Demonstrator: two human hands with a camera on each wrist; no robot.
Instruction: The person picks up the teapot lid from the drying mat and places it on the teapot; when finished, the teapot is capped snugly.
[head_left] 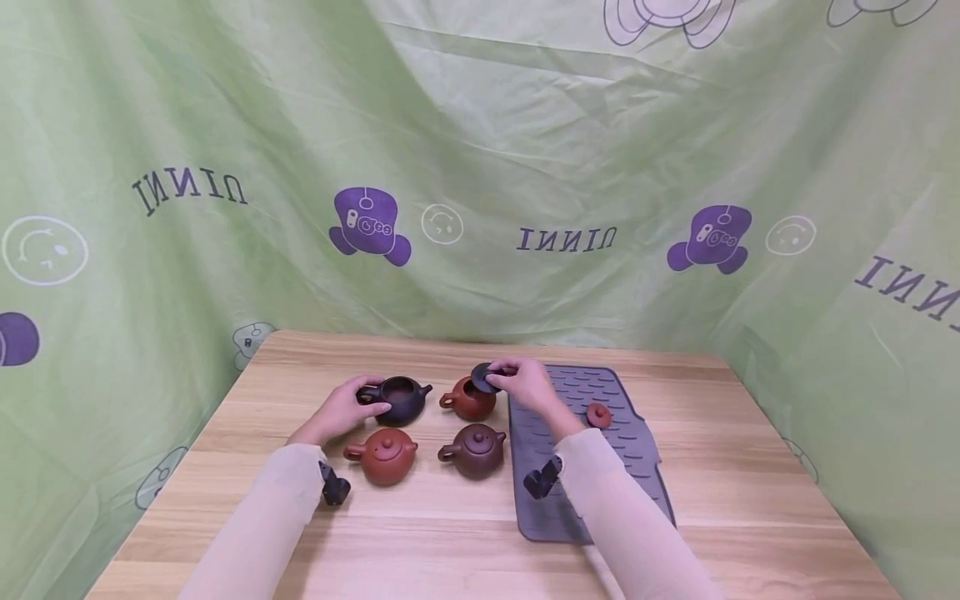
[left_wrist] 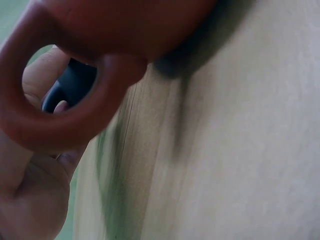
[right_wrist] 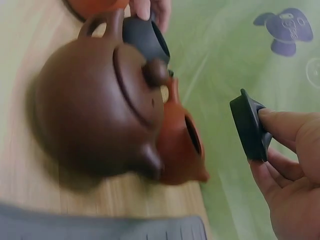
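Note:
At the back left of the table stands a lidless black teapot [head_left: 405,410]. My left hand [head_left: 341,408] grips it at the handle side, thumb toward me. In the left wrist view a red handle partly hides that hand. My right hand [head_left: 529,387] pinches a black lid [right_wrist: 246,129] by its knob, tilted on edge in the right wrist view. In the head view this lid is over the right part of an orange-brown teapot [head_left: 471,408], whose top is uncovered; the right wrist view shows the two apart.
Nearer me stand a red lidded teapot [head_left: 387,460] and a purple-brown lidded teapot [head_left: 477,456]. A small red lid [head_left: 597,415] lies on the grey ridged mat [head_left: 540,512] at right. Green printed cloth [head_left: 487,292] hangs behind the wooden table [head_left: 420,558].

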